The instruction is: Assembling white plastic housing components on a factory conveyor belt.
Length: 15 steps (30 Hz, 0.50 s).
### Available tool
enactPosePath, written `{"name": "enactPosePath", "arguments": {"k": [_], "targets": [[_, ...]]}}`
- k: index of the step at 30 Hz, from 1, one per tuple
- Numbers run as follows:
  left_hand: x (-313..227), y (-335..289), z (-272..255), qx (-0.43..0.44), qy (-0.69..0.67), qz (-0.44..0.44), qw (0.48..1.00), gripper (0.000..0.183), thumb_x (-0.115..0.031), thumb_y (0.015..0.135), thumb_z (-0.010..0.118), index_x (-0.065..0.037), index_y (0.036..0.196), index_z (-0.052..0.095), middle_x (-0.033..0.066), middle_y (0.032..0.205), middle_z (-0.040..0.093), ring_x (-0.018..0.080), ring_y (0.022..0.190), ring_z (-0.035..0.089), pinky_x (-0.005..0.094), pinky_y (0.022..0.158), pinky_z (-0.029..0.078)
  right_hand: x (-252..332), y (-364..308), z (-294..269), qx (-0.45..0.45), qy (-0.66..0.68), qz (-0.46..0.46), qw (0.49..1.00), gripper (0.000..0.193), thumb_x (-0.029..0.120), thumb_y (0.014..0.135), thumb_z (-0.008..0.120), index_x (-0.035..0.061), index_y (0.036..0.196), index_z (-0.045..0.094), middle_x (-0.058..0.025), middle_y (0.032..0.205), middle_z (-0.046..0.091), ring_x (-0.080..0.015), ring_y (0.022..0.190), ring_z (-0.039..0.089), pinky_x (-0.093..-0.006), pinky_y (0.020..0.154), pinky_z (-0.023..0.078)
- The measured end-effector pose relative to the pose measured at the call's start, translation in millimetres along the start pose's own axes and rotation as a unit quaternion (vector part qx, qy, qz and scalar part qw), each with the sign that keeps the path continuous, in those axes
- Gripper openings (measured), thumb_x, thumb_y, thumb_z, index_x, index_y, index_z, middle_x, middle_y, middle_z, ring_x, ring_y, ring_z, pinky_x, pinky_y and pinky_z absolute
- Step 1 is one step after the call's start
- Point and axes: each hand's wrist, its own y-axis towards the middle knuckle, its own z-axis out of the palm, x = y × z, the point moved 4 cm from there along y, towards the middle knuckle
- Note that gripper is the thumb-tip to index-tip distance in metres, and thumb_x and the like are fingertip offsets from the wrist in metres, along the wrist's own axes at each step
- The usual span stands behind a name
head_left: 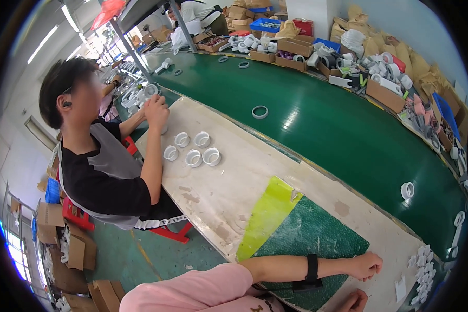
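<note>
My left arm, in a pink sleeve with a black strap at the wrist, reaches across the green mat (317, 229) on the worktable. My left hand (365, 266) is closed, its fingers curled under just past the mat's edge; whatever they hold, if anything, is hidden. Just below it, my right hand (354, 301) shows only in part at the lower edge, its fingers bent. I cannot make out anything in it. Nearest to both hands are a flat white piece (400, 288) and a pile of small white plastic parts (424, 270) at the table's right end.
A yellow-green sheet (269, 210) adjoins the mat. Several white cups (193, 158) stand farther left, by a seated co-worker (104, 171) whose hands are raised. Beyond the table runs a green conveyor belt (327, 140) carrying a grey ring (260, 112) and a white ring (407, 191). Part-filled boxes (385, 96) line its far side.
</note>
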Motion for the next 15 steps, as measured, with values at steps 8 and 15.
{"name": "enactPosePath", "arguments": {"k": [8, 15], "targets": [[-2.0, -1.6, -0.6, 0.005, -0.008, 0.002, 1.000, 0.014, 0.005, 0.078, 0.039, 0.004, 0.083, 0.052, 0.0105, 0.060, 0.057, 0.0154, 0.048, 0.057, 0.0276, 0.038, 0.043, 0.5, 0.0, 0.1, -0.008, 0.000, -0.009, 1.000, 0.020, 0.014, 0.090, 0.051, -0.0016, 0.092, 0.063, -0.0147, 0.083, 0.063, -0.0242, 0.069, 0.059, -0.0333, 0.063, 0.049], [4.4, 1.6, -0.1, 0.007, -0.009, 0.013, 1.000, 0.014, 0.005, 0.078, 0.039, 0.004, 0.083, 0.052, 0.0105, 0.061, 0.057, 0.0153, 0.047, 0.056, 0.0272, 0.037, 0.043, 2.9, 0.4, 1.3, -0.015, 0.012, 0.002, 1.000, 0.019, 0.013, 0.089, 0.051, -0.0021, 0.090, 0.063, -0.0149, 0.081, 0.063, -0.0248, 0.068, 0.059, -0.0339, 0.063, 0.049]]}}
